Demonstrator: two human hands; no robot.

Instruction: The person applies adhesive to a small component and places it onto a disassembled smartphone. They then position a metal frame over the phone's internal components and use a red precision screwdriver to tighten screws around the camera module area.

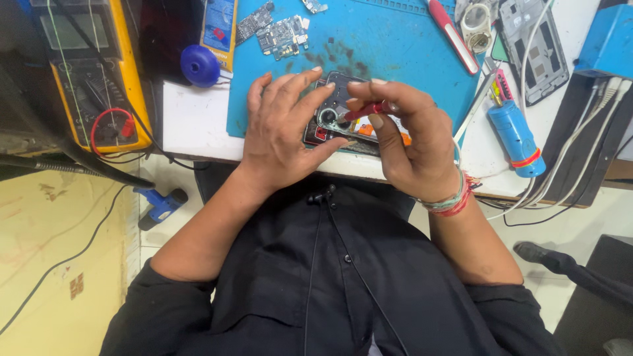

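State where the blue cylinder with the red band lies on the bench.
In the head view, the blue cylinder lies on the white bench right of the blue mat, just beyond the right hand.

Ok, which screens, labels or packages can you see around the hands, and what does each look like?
Multimeter: far left, yellow case, dark body, grey rectangular screen, blank as far as visible.
Blue flat package: upper left by the blue mat, rectangular, yellow-edged.
Blue cylinder: right of the right hand, red band.

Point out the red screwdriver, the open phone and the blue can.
red screwdriver (370, 109), head view, on its handle.
open phone (336, 105), head view, beside its camera ring.
blue can (515, 136), head view, mid body.
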